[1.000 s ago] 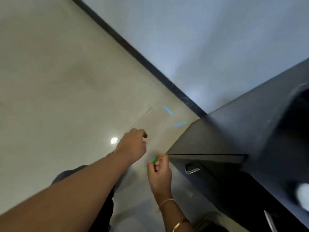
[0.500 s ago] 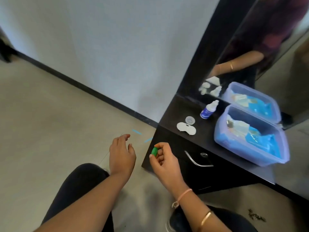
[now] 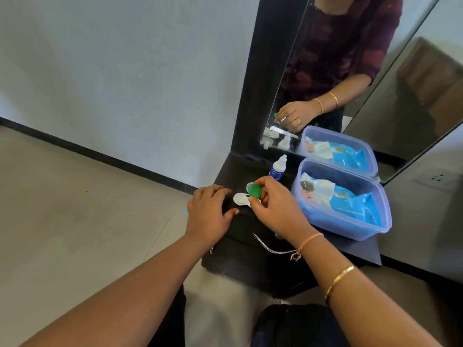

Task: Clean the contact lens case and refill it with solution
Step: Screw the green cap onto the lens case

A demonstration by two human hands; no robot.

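Pinching the cap between thumb and fingertips, the right hand hung over the right end of the case. Cap green, round, flat face turned toward the camera. Case white, lying on the cabinet top near its front left corner. Long axis ran roughly left to right along the front edge. Left well was bare and in plain view; right end was hidden behind the cap and right hand. A pale second cap lay just behind the case, partly covered by the green one.

Left hand held nothing: palm down, fingers loosely spread, just left of the case, fingertips near the left well. Contact with top or case could not be told. Hands were apart, with the case between them.

Bottle stood upright behind the case, close to the mirror and nearer the right hand. Tub holding blue packets sat at the right.

Judgement: case open; liquid in the wells could not be told. The step in hand looked like seating the green cap or setting it aside. Key relation: the case lay directly ahead of both hands, left hand nearer the exposed well, right hand over the hidden end. The left hand was best placed to steady the case along its axis. The right hand, once rid of the cap, had the short reach to the bottle. Risk: the light case could skid off the near front edge if pushed.
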